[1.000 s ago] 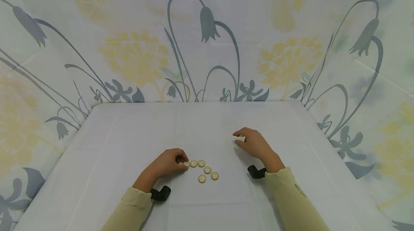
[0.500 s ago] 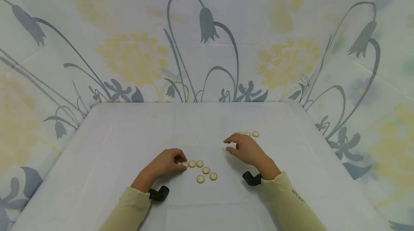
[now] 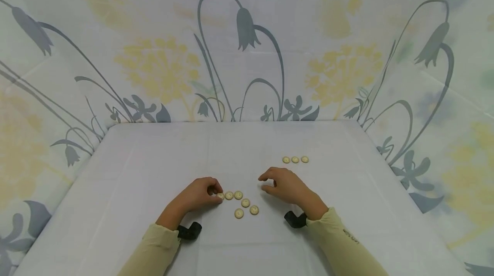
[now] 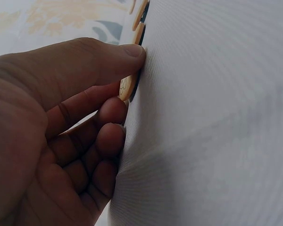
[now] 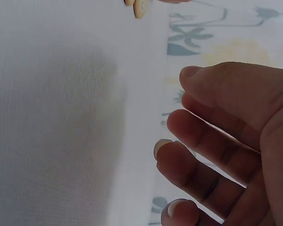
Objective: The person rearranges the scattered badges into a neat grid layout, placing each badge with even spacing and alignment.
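Note:
Several cream buttons (image 3: 245,202) lie in a loose cluster on the white cloth in the head view. My left hand (image 3: 216,191) sits at the cluster's left end. Its thumb and forefinger pinch the leftmost button (image 3: 221,195), seen edge-on in the left wrist view as a button (image 4: 126,87) pressed against the cloth by that hand (image 4: 131,70). My right hand (image 3: 264,183) hovers just right of the cluster, fingers loosely curled and holding nothing. In the right wrist view the right hand (image 5: 174,108) is empty above the cloth. A row of three buttons (image 3: 295,159) lies farther back on the right.
The white cloth covers the table (image 3: 162,156), which is walled on three sides by flowered fabric (image 3: 247,53). Black wrist camera mounts (image 3: 191,230) sit under both cuffs. Two cluster buttons (image 5: 139,7) show at the top of the right wrist view.
My right hand has drawn back from the far row toward the cluster, moving left and nearer, uncovering three buttons in a line. The left hand has stayed on its button.

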